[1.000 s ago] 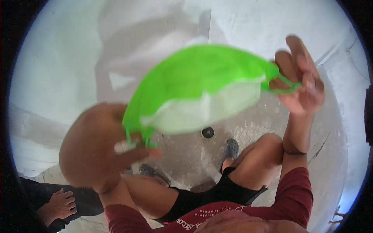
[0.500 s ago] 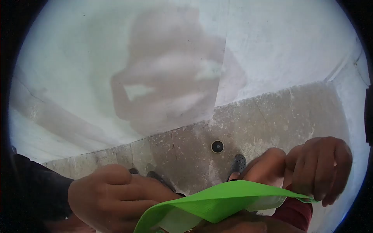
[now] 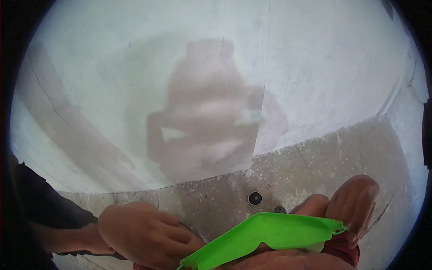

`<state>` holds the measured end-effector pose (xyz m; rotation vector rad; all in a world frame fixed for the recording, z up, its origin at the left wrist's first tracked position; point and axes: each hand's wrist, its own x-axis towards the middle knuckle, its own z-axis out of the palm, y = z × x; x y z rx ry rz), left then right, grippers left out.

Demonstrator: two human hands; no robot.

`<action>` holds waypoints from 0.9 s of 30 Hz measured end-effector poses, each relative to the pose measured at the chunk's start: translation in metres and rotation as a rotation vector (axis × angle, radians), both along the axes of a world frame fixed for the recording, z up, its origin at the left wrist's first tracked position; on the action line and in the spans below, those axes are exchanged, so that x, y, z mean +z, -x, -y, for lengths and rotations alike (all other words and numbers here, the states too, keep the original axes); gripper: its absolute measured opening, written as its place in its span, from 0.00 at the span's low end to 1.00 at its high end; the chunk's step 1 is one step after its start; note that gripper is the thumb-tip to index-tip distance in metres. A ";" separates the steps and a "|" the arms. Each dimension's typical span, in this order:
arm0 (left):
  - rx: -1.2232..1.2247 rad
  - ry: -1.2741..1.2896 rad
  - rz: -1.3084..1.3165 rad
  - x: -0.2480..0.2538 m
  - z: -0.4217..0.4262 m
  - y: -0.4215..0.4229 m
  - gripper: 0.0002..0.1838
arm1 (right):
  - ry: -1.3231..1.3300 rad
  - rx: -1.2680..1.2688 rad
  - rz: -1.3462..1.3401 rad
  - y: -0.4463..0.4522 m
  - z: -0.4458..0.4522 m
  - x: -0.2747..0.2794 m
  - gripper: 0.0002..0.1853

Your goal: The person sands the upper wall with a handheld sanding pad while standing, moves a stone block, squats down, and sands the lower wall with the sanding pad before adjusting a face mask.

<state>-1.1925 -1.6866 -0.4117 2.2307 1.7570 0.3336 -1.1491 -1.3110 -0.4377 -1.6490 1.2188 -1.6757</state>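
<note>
A bright green eye mask (image 3: 274, 229) with a notch in its lower edge stretches between my hands at the bottom of the view. Thin green string shows at both of its ends. My left hand (image 3: 139, 234) is closed by the left end, its fingertips mostly hidden. At the other end my right hand (image 3: 355, 207) points downward, fingers together on the string side; the exact pinch is hard to see. Bare skin shows just beneath the mask's lower edge.
A pale wall (image 3: 112, 90) with my shadow on it rises ahead. On the speckled concrete floor (image 3: 315, 166) lies a small round black thing (image 3: 255, 198) with a light rim. A grey clog (image 3: 280, 209) shows partly behind the mask. Dark cloth (image 3: 54, 202) is at left.
The green mask has turned so its face and notch show, and it looks flatter. Both hands have shifted, the right one inward to the left. The view has tilted upward.
</note>
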 end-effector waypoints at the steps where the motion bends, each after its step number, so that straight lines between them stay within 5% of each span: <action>1: -0.026 -0.004 0.015 0.000 -0.002 0.001 0.10 | 0.089 -0.004 -0.020 0.001 0.012 0.001 0.10; 3: -0.065 -0.001 0.049 0.000 -0.005 0.000 0.09 | 0.183 -0.007 -0.028 -0.005 0.038 -0.007 0.11; 6: -0.142 -0.018 0.108 0.003 -0.010 0.003 0.09 | 0.749 -0.883 0.277 -0.060 0.087 -0.056 0.08; 8: -0.179 -0.026 0.162 0.003 -0.012 0.005 0.09 | 0.899 -1.198 0.442 -0.057 0.082 -0.052 0.08; 9: -0.196 -0.029 0.189 0.003 -0.011 0.007 0.09 | 0.654 -0.591 0.372 -0.026 0.061 -0.027 0.06; 12: -0.227 -0.062 0.236 -0.001 -0.014 0.009 0.08 | 0.332 0.049 0.346 -0.001 0.043 0.000 0.04; 19: 0.118 -0.174 0.084 0.014 0.000 -0.006 0.09 | 0.303 0.147 0.145 -0.005 0.012 0.000 0.04; 22: 0.293 -0.214 -0.022 0.029 0.021 -0.017 0.09 | 0.317 -0.238 -0.183 -0.023 0.002 0.018 0.05; 25: 0.355 -0.115 -0.165 0.041 0.077 -0.036 0.11 | 0.364 -0.029 -0.308 -0.042 -0.037 0.009 0.07; 27: 0.333 -0.393 -0.218 0.022 0.108 -0.039 0.12 | 0.472 -0.016 -0.342 -0.044 -0.043 0.003 0.07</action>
